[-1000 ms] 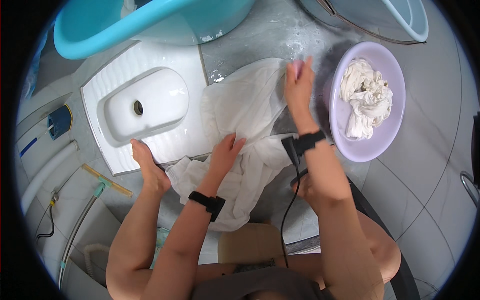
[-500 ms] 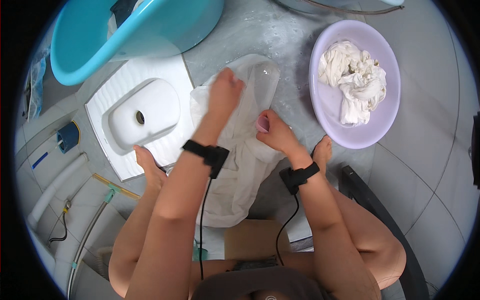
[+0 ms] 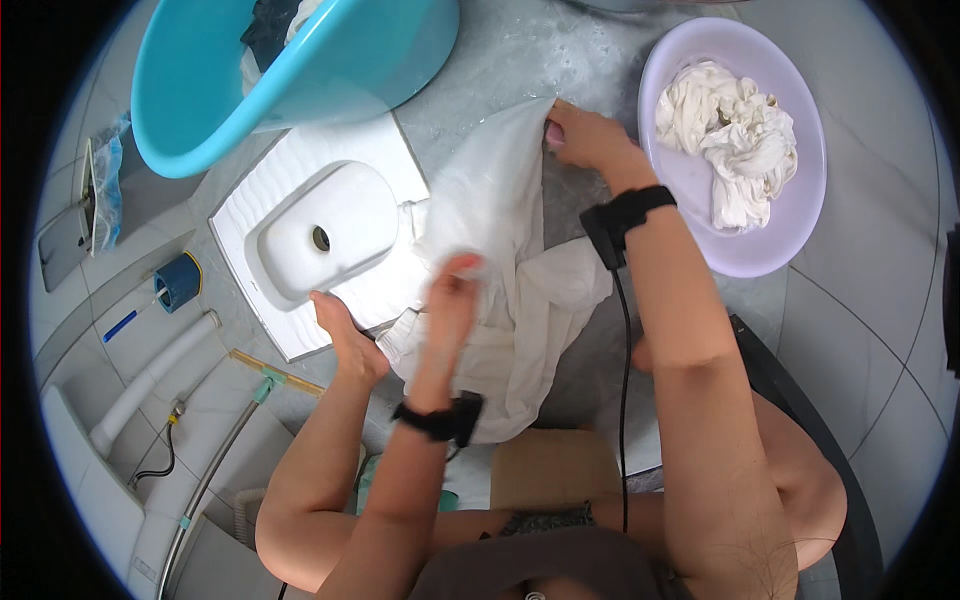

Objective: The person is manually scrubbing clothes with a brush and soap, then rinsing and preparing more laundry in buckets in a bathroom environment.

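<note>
A large wet white cloth (image 3: pixel 500 210), perhaps a garment, lies spread and rumpled on the grey floor in front of me. At its far right edge my right hand (image 3: pixel 597 148) is closed, gripping the fabric. A small pink object (image 3: pixel 555 133) shows among those fingers; its kind is unclear. My left hand (image 3: pixel 452 300) hovers over the left middle of the cloth, blurred by motion, so its fingers cannot be read. Black straps with cables circle both wrists.
A lilac basin (image 3: pixel 672 215) with bunched white laundry (image 3: pixel 745 160) stands to the far right. Left of the cloth is a white squat toilet (image 3: pixel 270 200); beyond it, a turquoise tub (image 3: pixel 400 50) holds dark and white fabric. A blue brush holder (image 3: pixel 180 282) is by the left wall.
My right hand has moved away and lifted the cloth's far edge, covering the translucent part seen before. My left hand has come back toward me. The view has shifted slightly.
</note>
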Demonstrator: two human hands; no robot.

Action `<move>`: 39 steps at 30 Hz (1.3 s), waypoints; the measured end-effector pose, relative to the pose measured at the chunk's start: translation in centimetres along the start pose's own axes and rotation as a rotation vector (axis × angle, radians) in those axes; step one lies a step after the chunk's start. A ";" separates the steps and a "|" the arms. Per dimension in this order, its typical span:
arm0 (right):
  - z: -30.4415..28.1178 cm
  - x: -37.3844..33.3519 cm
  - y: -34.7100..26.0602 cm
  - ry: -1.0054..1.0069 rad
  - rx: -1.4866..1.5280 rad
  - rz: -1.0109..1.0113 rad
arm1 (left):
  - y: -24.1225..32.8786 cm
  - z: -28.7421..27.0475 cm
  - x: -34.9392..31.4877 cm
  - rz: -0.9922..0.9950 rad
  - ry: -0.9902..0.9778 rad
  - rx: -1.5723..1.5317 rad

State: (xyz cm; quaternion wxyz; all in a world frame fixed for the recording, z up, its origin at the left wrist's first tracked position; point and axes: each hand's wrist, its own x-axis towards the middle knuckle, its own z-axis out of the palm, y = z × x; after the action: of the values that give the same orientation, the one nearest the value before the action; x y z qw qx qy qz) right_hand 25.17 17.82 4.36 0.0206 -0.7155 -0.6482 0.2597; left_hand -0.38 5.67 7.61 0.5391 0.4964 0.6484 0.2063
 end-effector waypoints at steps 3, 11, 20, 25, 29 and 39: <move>-1.3 1.1 0.2 -0.196 0.069 0.010 | -5.4 5.3 0.2 -0.169 -0.045 -0.155; 0.8 -1.7 -1.7 0.102 0.284 0.285 | -3.9 6.1 0.1 0.265 0.009 0.511; -2.8 -3.1 -1.6 0.064 0.606 0.090 | -2.8 2.1 1.4 -0.299 0.236 -0.480; 2.0 0.2 -4.3 0.644 0.256 -0.059 | -3.3 2.7 1.8 -0.463 0.155 -0.803; 5.9 2.4 -1.7 0.528 -0.191 -0.229 | -4.5 4.1 2.2 -0.370 0.099 -0.680; 13.0 -7.0 -6.6 0.023 0.287 -0.657 | -7.5 4.7 0.9 -0.217 -0.017 -0.446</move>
State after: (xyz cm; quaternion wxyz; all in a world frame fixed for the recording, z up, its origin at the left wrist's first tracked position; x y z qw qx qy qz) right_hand 13.76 8.32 -2.03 0.2106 -0.4616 -0.8003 0.3196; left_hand 0.73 2.02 -0.44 0.6599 0.2944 0.6315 0.2812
